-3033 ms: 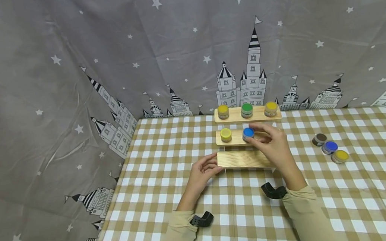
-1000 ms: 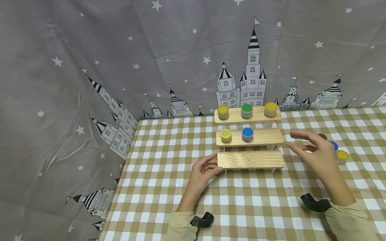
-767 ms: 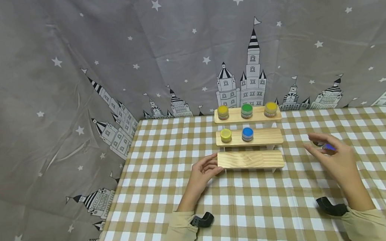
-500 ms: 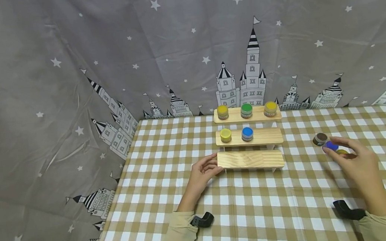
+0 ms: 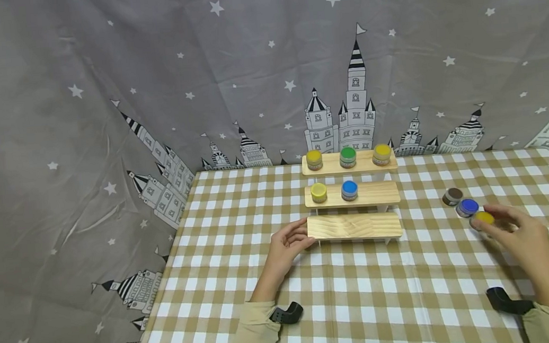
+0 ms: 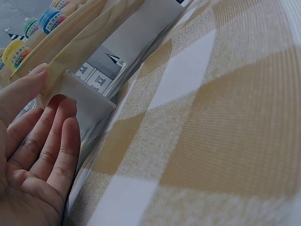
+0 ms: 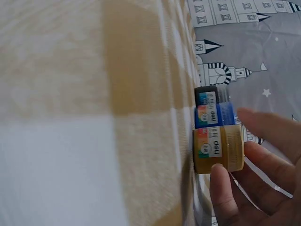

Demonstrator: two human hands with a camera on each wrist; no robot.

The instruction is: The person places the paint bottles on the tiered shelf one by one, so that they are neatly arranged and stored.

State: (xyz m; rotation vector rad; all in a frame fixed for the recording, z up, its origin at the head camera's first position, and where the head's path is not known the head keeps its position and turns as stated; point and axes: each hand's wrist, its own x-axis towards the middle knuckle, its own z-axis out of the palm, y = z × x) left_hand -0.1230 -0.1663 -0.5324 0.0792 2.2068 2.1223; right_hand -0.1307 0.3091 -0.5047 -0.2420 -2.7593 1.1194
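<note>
My left hand (image 5: 283, 249) pinches the left end of the lowest shelf of a three-tier wooden rack (image 5: 355, 226), thumb on top and fingers beneath. At the table's right, the thumb and fingers of my right hand (image 5: 523, 235) are round a yellow-lidded paint jar (image 7: 210, 149), which stands on the cloth. Beside it, in a slanting row, are a blue paint jar (image 5: 467, 207) and a dark brown paint jar (image 5: 452, 197). The middle shelf bears a yellow jar (image 5: 319, 192) and a light blue jar (image 5: 349, 190).
On the top shelf stand a yellow jar (image 5: 314, 159), a green jar (image 5: 348, 157) and another yellow jar (image 5: 381, 154). A checked cloth (image 5: 359, 293) covers the table. Behind hangs a grey curtain (image 5: 247, 62) printed with castles and stars.
My right hand has left the light blue jar on the middle shelf and moved right, past the brown and blue jars, to the yellow jar. The left hand has stayed at the rack.
</note>
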